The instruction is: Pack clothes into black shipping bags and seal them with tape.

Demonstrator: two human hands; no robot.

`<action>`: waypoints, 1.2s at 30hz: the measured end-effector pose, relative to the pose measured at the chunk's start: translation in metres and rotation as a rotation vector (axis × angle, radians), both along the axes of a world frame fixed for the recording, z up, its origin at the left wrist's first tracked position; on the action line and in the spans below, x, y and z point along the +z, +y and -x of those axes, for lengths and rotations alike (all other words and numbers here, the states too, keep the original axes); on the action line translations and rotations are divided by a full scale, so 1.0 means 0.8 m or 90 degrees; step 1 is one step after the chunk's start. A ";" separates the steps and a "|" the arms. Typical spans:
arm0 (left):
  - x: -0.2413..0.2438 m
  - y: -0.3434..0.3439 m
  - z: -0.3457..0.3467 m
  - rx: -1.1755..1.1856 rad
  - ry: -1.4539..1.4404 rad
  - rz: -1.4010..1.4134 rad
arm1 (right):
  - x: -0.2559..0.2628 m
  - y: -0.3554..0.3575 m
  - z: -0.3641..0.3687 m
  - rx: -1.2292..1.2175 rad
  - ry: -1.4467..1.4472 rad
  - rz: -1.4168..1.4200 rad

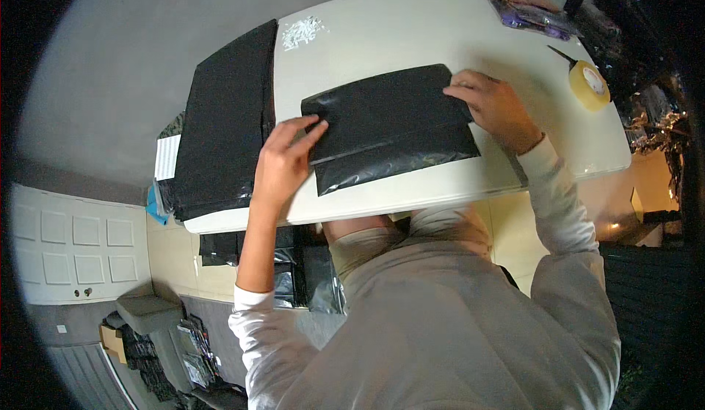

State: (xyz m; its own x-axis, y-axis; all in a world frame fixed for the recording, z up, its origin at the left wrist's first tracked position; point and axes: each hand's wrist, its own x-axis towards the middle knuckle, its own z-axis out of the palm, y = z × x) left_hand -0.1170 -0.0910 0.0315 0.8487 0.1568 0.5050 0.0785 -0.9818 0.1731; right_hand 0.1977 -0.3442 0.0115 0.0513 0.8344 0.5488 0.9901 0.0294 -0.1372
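A folded sheet or bag of black plastic [385, 112] lies flat on the white table before me, with a crease along its length and a shiny strip on its near side. At its left edge rest the fingertips of my left hand [283, 159]; whether they pinch the plastic is unclear. My right hand [495, 107] has thumb and fingers closed on the right edge, close to the far corner. To the left of my left hand is a large stack of black plastic sheets or bags [228, 118].
Small white strips [303, 32] lie in a pile on the white table [385, 30]. At the right are a roll of clear tape [589, 85] and a dark pointed tool [560, 55]. Plastic-wrapped items [523, 11] sit at the far right corner. A white printed sheet [167, 157] borders the stack.
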 end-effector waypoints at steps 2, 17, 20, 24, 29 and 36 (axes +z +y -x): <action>-0.004 -0.011 0.008 -0.026 0.011 -0.025 | 0.002 -0.017 0.017 -0.005 -0.014 0.017; -0.030 -0.005 0.037 0.011 0.016 0.072 | -0.018 -0.046 0.021 -0.019 0.070 -0.003; -0.013 -0.016 0.031 0.032 -0.001 0.102 | -0.021 -0.045 0.020 -0.024 0.041 -0.027; 0.000 -0.060 -0.002 -0.101 0.043 0.048 | -0.026 -0.048 0.019 -0.023 0.051 -0.025; -0.016 -0.089 -0.034 -0.135 0.046 0.009 | -0.011 -0.052 0.036 -0.011 0.029 -0.019; -0.010 -0.085 -0.043 -0.098 0.025 -0.097 | 0.023 -0.005 0.102 0.064 0.028 -0.056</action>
